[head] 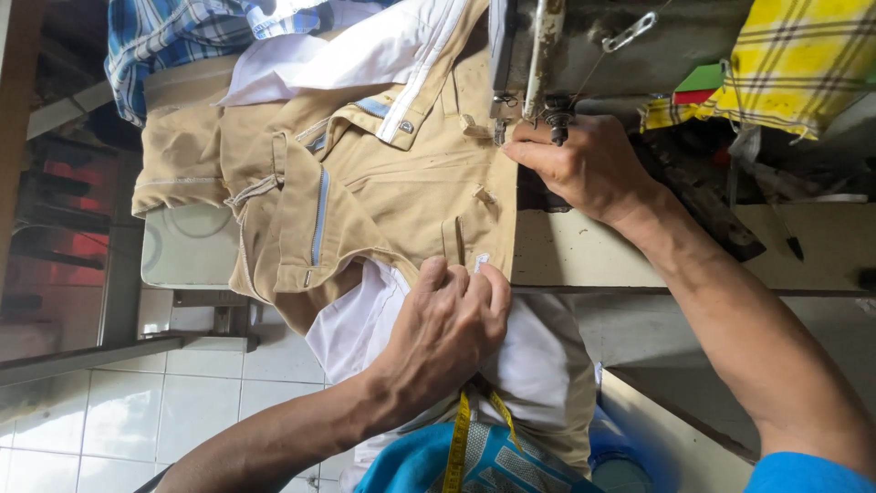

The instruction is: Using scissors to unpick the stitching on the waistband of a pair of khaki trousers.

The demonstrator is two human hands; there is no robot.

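Observation:
Tan trousers [392, 183] with white lining lie across the sewing table [584, 251], the waistband running under the needle. My left hand [452, 329] grips the near end of the waistband at the table's edge, fingers curled over the cloth. My right hand [579, 164] presses the waistband beside the presser foot [500, 128] of the sewing machine [584, 46], fingers closed on the fabric edge. A yellow measuring tape [459, 443] hangs down my front.
A blue plaid cloth [164, 36] lies at the far left top. Yellow checked fabric [794, 59] sits at the right of the machine. White floor tiles [119, 411] show below the table. A dark tool [792, 245] rests on the table's right.

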